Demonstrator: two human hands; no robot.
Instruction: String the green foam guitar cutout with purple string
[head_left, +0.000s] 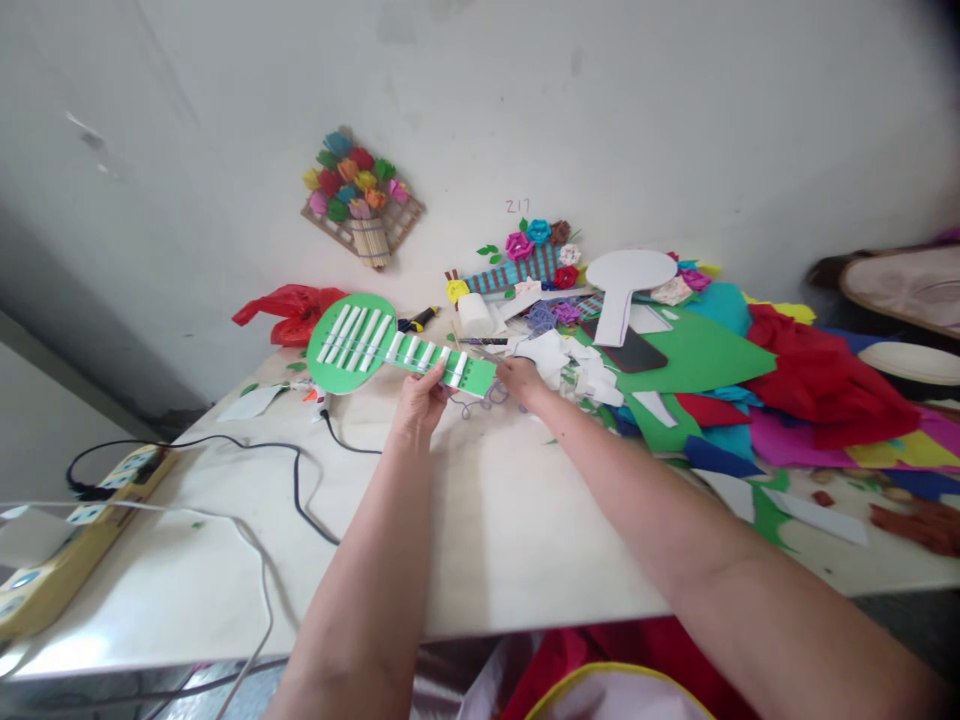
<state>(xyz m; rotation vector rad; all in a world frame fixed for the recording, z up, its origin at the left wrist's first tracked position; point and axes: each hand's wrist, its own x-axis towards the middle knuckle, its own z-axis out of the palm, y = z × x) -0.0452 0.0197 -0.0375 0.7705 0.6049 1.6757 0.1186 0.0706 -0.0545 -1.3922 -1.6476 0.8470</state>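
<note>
A green paper guitar [346, 372], with white rolled strips across its round body and neck, is held above the table. My left hand [424, 398] grips its neck from below, thumb on the front edge. Thin string runs lengthwise along the neck. At the neck's right end, the fingers of my right hand [519, 380] are closed; a slim greyish item shows near them, too small to name. Loose purple string [487, 402] hangs or lies below the neck end, between my hands.
White paper scraps [551, 355] and a white guitar-shaped cutout [630, 268] lie behind my right hand. Coloured paper and red cloth [825, 375] pile up rightward. A power strip [71, 555] and cables occupy the left. A flower craft [360, 195] stands against the wall.
</note>
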